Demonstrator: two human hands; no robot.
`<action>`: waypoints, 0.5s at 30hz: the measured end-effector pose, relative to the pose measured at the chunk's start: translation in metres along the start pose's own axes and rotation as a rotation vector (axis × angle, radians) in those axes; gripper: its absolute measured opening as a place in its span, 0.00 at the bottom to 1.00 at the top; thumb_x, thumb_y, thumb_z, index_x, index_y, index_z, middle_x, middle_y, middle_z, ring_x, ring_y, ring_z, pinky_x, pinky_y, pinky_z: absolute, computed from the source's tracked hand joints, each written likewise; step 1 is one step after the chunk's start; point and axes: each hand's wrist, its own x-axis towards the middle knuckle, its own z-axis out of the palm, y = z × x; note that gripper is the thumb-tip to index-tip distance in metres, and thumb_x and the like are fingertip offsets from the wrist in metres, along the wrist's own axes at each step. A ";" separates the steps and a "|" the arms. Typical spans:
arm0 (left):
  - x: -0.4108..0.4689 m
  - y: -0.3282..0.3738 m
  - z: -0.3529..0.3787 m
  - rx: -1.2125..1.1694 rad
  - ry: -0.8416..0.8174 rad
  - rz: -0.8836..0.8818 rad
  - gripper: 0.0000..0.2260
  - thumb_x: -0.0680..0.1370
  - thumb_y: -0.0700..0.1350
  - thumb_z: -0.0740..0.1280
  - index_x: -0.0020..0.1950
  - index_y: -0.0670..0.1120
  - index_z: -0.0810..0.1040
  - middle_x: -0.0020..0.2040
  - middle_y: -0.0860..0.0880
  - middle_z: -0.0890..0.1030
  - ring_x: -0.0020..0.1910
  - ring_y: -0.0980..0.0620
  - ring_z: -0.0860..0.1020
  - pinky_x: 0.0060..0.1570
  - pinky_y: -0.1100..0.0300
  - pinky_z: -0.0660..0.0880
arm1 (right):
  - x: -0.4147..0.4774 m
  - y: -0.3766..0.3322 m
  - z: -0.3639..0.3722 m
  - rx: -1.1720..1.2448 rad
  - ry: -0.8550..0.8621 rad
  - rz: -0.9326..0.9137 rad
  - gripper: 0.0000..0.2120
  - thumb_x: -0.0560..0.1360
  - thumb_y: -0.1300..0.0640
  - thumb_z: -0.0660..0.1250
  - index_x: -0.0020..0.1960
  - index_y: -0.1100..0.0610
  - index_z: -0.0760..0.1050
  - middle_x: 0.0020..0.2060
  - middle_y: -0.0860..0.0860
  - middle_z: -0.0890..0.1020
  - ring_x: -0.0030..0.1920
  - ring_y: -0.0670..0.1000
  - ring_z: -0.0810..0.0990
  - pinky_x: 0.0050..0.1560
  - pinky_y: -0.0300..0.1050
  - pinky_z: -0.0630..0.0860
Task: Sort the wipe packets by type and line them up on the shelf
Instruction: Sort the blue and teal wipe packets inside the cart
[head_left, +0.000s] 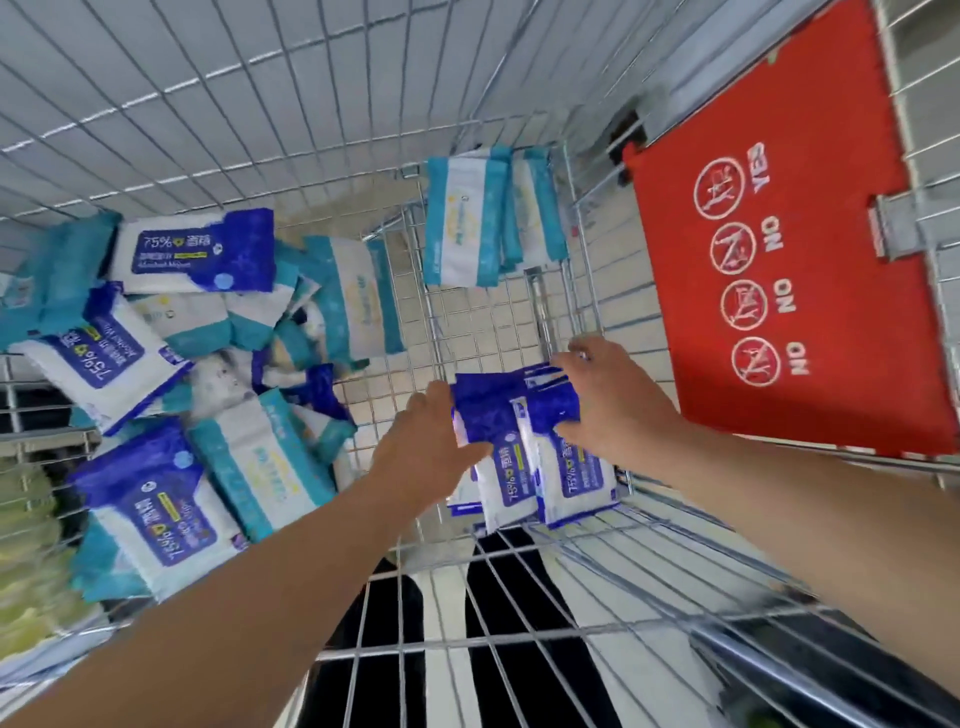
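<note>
Gripping blue packets (519, 457) from both sides, left hand (431, 441) and right hand (608, 410) curled round them | stack stands in the cart (218, 88), near corner | I'd square edges, keep teal packets (462, 223) apart

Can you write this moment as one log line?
left hand: grips blue packets | right hand: grips same stack | teal packets: upright together, far side | mixed pile: left, unsorted

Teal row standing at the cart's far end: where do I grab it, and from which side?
Best from above, I'd say. The teal row stands on edge, faces pressed together, top edges free. Clamp the outermost faces, one palm at each end, as the left hand and right hand now hold the blue packets.
</note>
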 end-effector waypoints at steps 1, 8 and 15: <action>-0.003 0.003 -0.008 0.057 0.035 0.014 0.25 0.76 0.57 0.67 0.68 0.47 0.64 0.61 0.46 0.72 0.59 0.45 0.73 0.57 0.51 0.72 | 0.003 -0.004 -0.007 -0.004 0.021 -0.034 0.30 0.73 0.52 0.70 0.71 0.57 0.65 0.69 0.54 0.66 0.70 0.56 0.65 0.66 0.46 0.65; -0.037 0.001 -0.105 0.508 0.301 0.094 0.18 0.81 0.56 0.55 0.68 0.50 0.69 0.63 0.50 0.72 0.61 0.48 0.71 0.57 0.54 0.71 | 0.018 -0.071 -0.054 -0.032 0.202 -0.173 0.21 0.79 0.52 0.60 0.71 0.56 0.66 0.67 0.51 0.72 0.65 0.52 0.70 0.63 0.44 0.67; -0.061 -0.084 -0.192 0.473 0.538 -0.040 0.16 0.77 0.50 0.66 0.60 0.43 0.77 0.56 0.42 0.78 0.57 0.39 0.74 0.53 0.46 0.72 | 0.061 -0.170 -0.069 0.059 0.242 -0.282 0.15 0.80 0.52 0.58 0.64 0.57 0.70 0.58 0.51 0.76 0.59 0.53 0.74 0.55 0.47 0.71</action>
